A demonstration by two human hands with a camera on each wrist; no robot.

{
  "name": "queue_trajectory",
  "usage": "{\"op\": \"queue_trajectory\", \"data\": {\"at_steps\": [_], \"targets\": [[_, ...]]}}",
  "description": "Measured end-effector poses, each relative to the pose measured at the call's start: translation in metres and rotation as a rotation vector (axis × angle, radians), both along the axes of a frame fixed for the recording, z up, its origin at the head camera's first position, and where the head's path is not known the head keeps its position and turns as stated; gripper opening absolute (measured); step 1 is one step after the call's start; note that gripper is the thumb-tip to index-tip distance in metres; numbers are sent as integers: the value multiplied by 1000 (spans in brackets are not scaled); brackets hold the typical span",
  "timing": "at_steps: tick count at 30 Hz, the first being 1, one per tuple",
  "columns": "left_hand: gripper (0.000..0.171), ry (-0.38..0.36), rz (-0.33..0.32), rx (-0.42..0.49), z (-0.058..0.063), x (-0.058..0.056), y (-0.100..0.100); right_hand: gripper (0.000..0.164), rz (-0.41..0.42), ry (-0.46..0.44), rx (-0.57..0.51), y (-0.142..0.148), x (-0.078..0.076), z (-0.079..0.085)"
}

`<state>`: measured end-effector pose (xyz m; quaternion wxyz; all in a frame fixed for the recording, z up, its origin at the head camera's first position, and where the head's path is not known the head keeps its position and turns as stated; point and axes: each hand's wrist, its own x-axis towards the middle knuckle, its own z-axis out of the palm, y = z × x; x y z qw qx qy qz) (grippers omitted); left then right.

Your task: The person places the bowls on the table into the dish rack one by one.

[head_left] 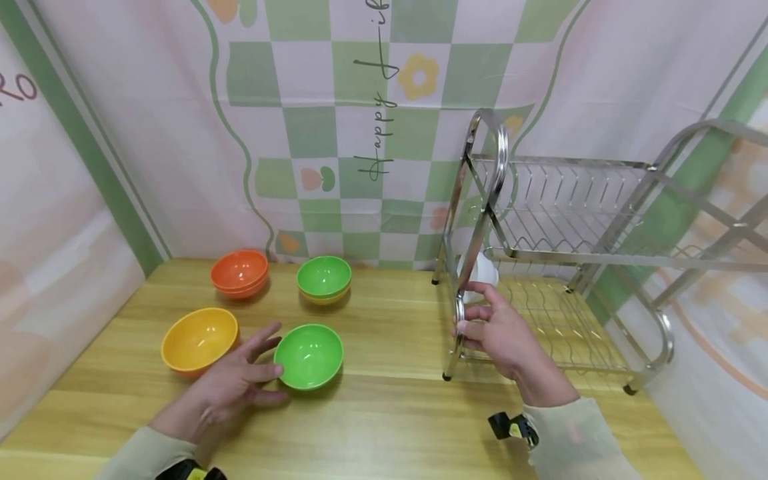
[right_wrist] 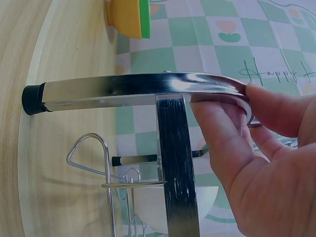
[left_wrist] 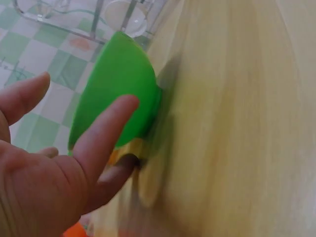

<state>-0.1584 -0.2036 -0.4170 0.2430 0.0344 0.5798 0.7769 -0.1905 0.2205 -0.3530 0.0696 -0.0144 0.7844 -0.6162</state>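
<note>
Taking the near green bowl (head_left: 309,357) as the centre of the dial, the left hand (head_left: 240,380) lies between eight and nine o'clock, fingers spread, one fingertip at the rim; whether it presses there I cannot tell. The bowl sits upright on the table (head_left: 390,427).

Well apart, between two and three o'clock, the right hand (head_left: 504,330) is curled round the near left post (head_left: 474,250) of the metal rack (head_left: 600,258), thumb on one side and fingers on the other. A white dish (head_left: 485,272) stands on the lower shelf behind that post, at two o'clock.

At nine o'clock is a yellow bowl (head_left: 201,337), close past the left hand; near eleven, nested orange bowls (head_left: 240,270); just past twelve, another green bowl (head_left: 324,275) stacked on yellow.

To handle the near bowl well, I would bring the thumb inside the rim and the fingers beneath the outer wall, since a push by one fingertip could skid or tip it. The yellow bowl leaves little elbow room, so a level lift towards twelve seems safer. A light right-hand hold should suffice; pulling could jolt the dish.
</note>
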Motion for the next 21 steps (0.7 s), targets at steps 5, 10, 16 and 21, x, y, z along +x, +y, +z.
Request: {"op": "queue_trajectory", "data": {"at_steps": [5, 10, 16, 21], "targets": [[93, -7, -11, 22, -5, -2, -1, 65, 6, 0, -5, 0, 0, 0], [95, -2, -21, 40, -7, -5, 0, 65, 10, -3, -7, 1, -1, 0], [99, -1, -62, 72, -9, -7, 0, 65, 9, -10, -11, 1, -1, 0], [100, -14, -87, 80, -12, -9, 0, 64, 10, -11, -17, 1, -1, 0]]}}
